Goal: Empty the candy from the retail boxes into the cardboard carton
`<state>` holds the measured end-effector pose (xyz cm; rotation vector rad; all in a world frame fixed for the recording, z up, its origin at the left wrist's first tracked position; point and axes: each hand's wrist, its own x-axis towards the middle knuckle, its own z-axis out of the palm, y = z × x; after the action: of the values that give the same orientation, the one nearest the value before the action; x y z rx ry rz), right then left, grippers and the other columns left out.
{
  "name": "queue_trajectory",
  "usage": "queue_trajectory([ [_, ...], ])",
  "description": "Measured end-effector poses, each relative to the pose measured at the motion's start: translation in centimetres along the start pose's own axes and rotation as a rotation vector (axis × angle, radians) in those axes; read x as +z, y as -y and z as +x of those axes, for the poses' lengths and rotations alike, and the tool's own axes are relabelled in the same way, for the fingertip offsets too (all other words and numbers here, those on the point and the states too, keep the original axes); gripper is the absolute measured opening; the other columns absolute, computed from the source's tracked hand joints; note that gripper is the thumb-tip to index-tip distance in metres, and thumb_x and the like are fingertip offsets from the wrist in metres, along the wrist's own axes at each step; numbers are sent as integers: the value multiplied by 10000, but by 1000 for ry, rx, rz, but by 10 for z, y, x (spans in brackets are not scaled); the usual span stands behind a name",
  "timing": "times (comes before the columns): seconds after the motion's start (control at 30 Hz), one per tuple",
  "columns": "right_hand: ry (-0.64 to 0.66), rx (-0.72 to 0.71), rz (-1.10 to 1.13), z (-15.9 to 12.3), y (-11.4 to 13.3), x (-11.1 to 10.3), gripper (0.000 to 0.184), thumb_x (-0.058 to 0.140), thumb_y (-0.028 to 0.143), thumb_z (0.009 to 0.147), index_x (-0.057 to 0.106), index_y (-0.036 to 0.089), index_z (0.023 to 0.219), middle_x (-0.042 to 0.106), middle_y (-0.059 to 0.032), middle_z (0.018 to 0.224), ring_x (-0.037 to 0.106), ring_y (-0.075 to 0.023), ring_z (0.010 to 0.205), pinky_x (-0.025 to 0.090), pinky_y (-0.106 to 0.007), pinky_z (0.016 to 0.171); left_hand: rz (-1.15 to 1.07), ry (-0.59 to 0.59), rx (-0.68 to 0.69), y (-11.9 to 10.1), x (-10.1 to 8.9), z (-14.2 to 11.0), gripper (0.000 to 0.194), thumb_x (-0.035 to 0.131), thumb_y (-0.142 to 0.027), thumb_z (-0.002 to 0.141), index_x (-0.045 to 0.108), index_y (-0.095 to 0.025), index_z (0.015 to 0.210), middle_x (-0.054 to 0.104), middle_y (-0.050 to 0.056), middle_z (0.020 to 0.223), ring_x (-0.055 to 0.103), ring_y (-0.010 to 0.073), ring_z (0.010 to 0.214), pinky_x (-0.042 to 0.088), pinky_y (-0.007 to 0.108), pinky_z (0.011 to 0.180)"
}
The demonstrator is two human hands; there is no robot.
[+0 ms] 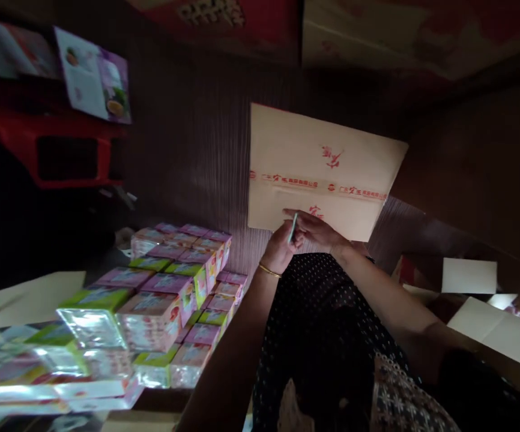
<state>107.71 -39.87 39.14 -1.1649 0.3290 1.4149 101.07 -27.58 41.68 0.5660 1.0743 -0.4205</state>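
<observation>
A closed tan cardboard box (318,168) with red print and a taped seam lies on the floor in front of me. My left hand (280,247), with a gold bangle at the wrist, is closed on a thin pale green tool (292,228) at the box's near edge. My right hand (316,231) rests against the same edge beside it, fingers pressed together on the cardboard. My dark dotted dress (323,336) fills the lower middle.
Several shrink-wrapped pink and green packs (170,300) are stacked at the left. A red plastic stool (57,141) and a purple leaflet (95,75) sit at upper left. Flat cardboard pieces (489,318) lie at the right, and more cartons (377,36) along the top.
</observation>
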Motion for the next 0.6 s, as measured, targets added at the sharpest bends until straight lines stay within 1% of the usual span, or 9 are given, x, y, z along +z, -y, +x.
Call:
queue_trajectory([
  [0.07, -77, -52, -309, 24, 18, 5, 404, 542, 433, 1026, 643, 243, 1368, 703, -115, 1310, 692, -227, 1136, 591, -391, 979, -7, -96, 66, -22, -27, 5, 537, 922, -503, 664, 486, -207, 765, 499, -61, 595, 424, 60, 494, 375, 180, 481],
  [0.13, -169, -109, -693, 52, 37, 10, 404, 525, 313, 1035, 620, 236, 1420, 588, -112, 1529, 580, -231, 1384, 486, -438, 1176, 96, -268, 149, -44, -56, 17, 454, 852, -401, 758, 441, -208, 760, 552, -57, 613, 436, 57, 467, 370, 178, 465],
  [0.2, -220, -154, -1057, 81, 58, 15, 436, 491, 243, 1042, 595, 225, 1465, 495, -104, 1629, 458, -246, 1511, 384, -501, 1265, 283, -422, 179, -67, -82, 35, 299, 739, -306, 856, 465, -208, 785, 617, -41, 643, 470, 65, 451, 392, 185, 461],
  [0.23, -219, -170, -1209, 95, 68, 19, 457, 480, 217, 1042, 579, 221, 1488, 454, -99, 1663, 403, -257, 1550, 359, -529, 1278, 383, -461, 172, -77, -93, 45, 224, 685, -266, 888, 487, -207, 803, 637, -33, 650, 490, 74, 448, 406, 191, 462],
  [0.33, -175, -213, -1568, 134, 99, 33, 541, 465, 110, 1016, 526, 198, 1547, 373, -91, 1716, 312, -291, 1600, 351, -577, 1267, 636, -450, 165, -105, -117, 76, 120, 579, -208, 925, 529, -205, 817, 631, -30, 620, 485, 95, 424, 391, 215, 446],
  [0.4, -133, -238, -1734, 155, 115, 41, 610, 466, 22, 973, 504, 168, 1564, 372, -94, 1717, 297, -301, 1609, 321, -583, 1281, 790, -417, 249, -119, -126, 96, 190, 552, -213, 938, 518, -206, 751, 584, -28, 579, 448, 96, 423, 342, 226, 445],
  [0.5, -72, -253, -1800, 178, 130, 46, 616, 450, -52, 931, 537, 82, 1525, 421, -134, 1683, 301, -309, 1606, 198, -550, 1319, 983, -363, 393, -132, -134, 121, 289, 542, -247, 956, 493, -209, 673, 521, -18, 535, 449, 111, 486, 343, 234, 508],
  [0.57, -29, -282, -1795, 186, 134, 46, 559, 428, -56, 924, 558, -16, 1467, 476, -178, 1629, 311, -316, 1589, 124, -528, 1311, 1062, -317, 445, -136, -137, 133, 265, 544, -267, 953, 525, -213, 694, 522, -14, 538, 474, 130, 536, 372, 242, 559],
  [0.6, -8, -304, -1818, 189, 136, 45, 532, 421, -53, 924, 564, -53, 1436, 508, -190, 1596, 324, -316, 1576, 112, -523, 1301, 1092, -302, 459, -136, -137, 138, 244, 544, -275, 949, 540, -216, 712, 529, -11, 544, 480, 139, 551, 381, 250, 576],
])
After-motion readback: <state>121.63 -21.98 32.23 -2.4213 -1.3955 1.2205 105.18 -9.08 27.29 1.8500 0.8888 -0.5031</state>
